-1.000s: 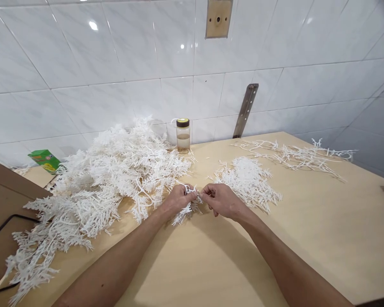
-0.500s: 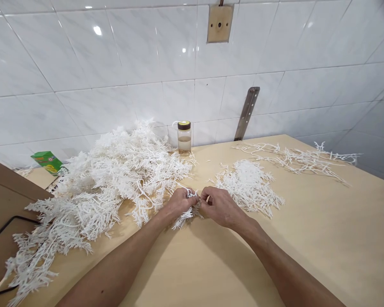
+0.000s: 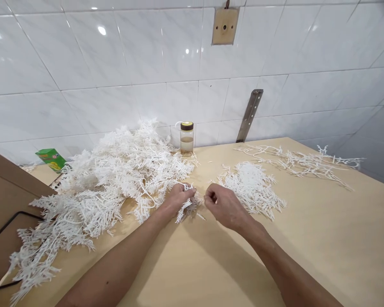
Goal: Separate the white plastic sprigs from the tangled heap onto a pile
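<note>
My left hand (image 3: 179, 198) is closed around a white plastic branch (image 3: 186, 209) with fine, needle-like twigs that stick out below the fingers. A short distance to the right, my right hand (image 3: 222, 202) is held in a pinch; whatever its fingertips hold, if anything, is too small to make out. Below the gap between the hands lies a small thin piece (image 3: 201, 216) on the table. A large heap of white branches (image 3: 115, 170) spreads out left of my left hand. Just beyond my right hand is a flatter pile of small white twigs (image 3: 251, 187).
Bare white stems (image 3: 304, 164) lie at the back right of the wooden table (image 3: 333, 238). A bottle with a dark lid (image 3: 187, 138) stands near the tiled wall. On the left are a green box (image 3: 51, 160) and a brown cardboard panel (image 3: 9, 213). A metal bracket (image 3: 249, 115) is against the wall.
My right hand has drawn slightly away from the left, widening the gap between them. The small thin piece now shows on the table below. The whole view has shifted a little.
</note>
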Demonstrator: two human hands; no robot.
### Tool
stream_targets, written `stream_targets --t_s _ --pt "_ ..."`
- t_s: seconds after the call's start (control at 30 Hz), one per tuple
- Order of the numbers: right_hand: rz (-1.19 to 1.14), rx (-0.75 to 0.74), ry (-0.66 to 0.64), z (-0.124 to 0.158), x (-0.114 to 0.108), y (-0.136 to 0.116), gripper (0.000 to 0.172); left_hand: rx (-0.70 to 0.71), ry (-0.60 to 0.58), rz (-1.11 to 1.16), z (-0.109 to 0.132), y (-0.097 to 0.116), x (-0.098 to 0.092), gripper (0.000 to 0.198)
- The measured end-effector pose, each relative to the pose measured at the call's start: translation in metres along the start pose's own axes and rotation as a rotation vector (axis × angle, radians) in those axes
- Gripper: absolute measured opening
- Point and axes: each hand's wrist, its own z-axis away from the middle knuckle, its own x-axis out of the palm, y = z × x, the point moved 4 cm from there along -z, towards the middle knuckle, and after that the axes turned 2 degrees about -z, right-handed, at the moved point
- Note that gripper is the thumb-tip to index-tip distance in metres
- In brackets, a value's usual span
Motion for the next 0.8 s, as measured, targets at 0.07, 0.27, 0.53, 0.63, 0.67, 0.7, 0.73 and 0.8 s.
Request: stream_targets --t_s 0.07,0.27,0.53,0.63,0.67,0.7,0.73,0.8 --pt "-0.046 0.135 0.047 -0.004 -0.014 0.012 0.006 0.000 -0.109 0.081 0.000 -0.002 0.000 0.036" --pt "0.107 0.325 0.270 -0.012 -0.054 0.056 0.009 -0.011 -0.200 0.110 -0.002 -0.004 0.002 0.042" --pt "-0.027 0.049 0.095 -0.011 -0.019 0.024 0.026 -0.020 -0.123 0.089 0.009 0.010 0.004 0.037" --pt "-0.024 -0.008 0.005 -0.008 0.003 0.010 0.024 -0.002 -0.122 0.100 0.012 0.013 0.005 0.035" --pt "-0.015 -0.011 0.003 -0.007 0.007 0.008 0.023 -0.002 -0.122 0.103 0.012 0.013 0.005 0.034" --pt "-0.011 -0.011 0.006 -0.006 0.010 0.006 0.023 -0.002 -0.123 0.104 0.012 0.013 0.005 0.034" --pt "-0.015 -0.006 0.012 -0.006 0.011 0.006 0.023 -0.001 -0.123 0.100 0.012 0.014 0.006 0.034" --pt "-0.037 0.013 0.010 -0.005 0.011 0.006 0.022 -0.001 -0.120 0.083 0.012 0.013 0.006 0.034"
